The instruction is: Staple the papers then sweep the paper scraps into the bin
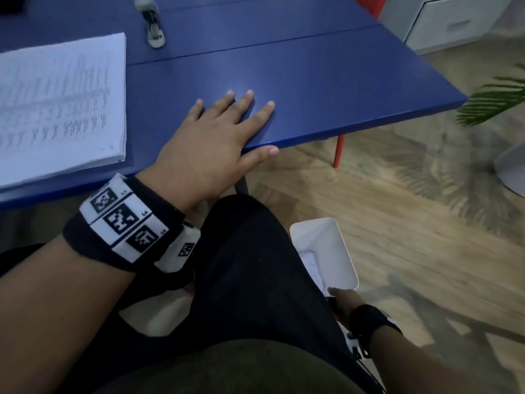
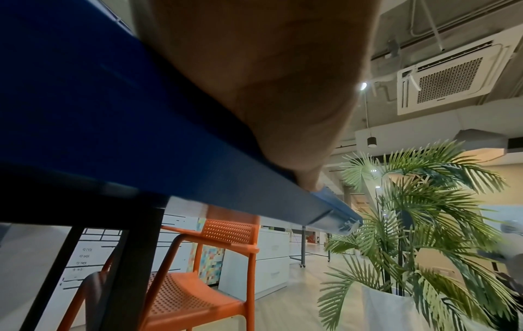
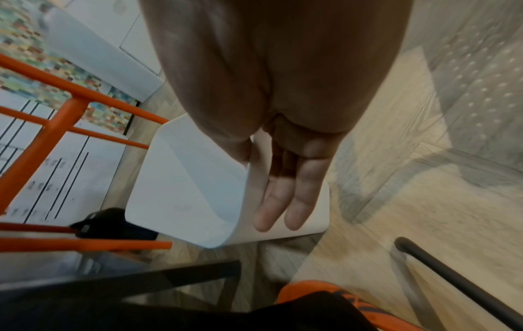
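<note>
Left to right: our papers (image 1: 56, 109) lie stacked on the table (image 1: 312, 81), print too blurred to read, stapler (image 1: 152, 22) beyond. Our left hand (image 1: 210, 137) lies flat at the edge, holding nothing. Our right hand (image 3: 283, 179) pinches the bin (image 3: 192, 190) rim, thumb inside. We judge the sweeping finished; next, setting the bin down.

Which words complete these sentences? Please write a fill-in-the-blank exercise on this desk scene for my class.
1. The left hand lies flat on the ____ table.
2. The right hand holds the wall of the white ____.
3. On the table, the stapler stands beyond the stack of ____.
4. The bin is beside the person's ____ leg.

Missing words: blue; bin; papers; right
</note>
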Demonstrator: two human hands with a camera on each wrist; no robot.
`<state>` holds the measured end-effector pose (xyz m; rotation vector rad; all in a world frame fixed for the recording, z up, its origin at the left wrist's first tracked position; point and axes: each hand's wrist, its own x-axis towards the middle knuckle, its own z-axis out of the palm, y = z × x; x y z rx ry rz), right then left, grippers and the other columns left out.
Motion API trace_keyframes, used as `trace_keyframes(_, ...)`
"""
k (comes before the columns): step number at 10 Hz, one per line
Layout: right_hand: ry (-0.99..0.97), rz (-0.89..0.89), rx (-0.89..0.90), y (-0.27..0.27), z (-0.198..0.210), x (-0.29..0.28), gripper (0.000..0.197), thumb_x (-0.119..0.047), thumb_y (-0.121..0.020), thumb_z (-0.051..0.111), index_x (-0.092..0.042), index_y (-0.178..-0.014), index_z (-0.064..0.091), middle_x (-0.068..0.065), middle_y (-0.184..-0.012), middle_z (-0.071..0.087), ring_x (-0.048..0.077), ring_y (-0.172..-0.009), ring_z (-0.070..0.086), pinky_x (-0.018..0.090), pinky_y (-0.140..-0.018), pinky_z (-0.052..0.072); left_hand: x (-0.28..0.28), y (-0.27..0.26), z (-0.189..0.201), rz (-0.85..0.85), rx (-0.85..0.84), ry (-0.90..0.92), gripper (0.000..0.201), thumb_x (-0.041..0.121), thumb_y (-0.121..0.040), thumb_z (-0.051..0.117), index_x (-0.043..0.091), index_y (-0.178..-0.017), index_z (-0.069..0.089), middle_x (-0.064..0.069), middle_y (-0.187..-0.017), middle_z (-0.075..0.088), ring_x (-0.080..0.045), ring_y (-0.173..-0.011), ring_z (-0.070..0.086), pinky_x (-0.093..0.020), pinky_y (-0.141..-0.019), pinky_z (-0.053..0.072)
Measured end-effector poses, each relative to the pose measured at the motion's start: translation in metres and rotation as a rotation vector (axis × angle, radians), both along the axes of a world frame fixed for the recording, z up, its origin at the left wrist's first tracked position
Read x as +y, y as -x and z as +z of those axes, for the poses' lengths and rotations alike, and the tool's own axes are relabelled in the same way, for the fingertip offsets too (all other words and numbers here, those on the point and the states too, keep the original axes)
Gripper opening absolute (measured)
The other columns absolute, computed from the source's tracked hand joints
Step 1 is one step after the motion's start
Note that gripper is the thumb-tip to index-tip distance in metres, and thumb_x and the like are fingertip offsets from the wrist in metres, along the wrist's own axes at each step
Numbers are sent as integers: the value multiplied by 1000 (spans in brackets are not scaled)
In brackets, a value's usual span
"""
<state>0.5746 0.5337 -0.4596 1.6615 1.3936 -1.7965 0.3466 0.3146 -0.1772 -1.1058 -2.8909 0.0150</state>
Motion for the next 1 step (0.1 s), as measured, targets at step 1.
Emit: trace_keyframes(1,-18,21,-21,-1,-22,-2,27,-16,-104,57,12,-109,55,17,-57,62,26,-39,60,23,-36,47,1,0,4,-5,-1,-5,78,79,-101,22,42,-170,8,-1,-182,15,-27,-168,14,-60,-133,16)
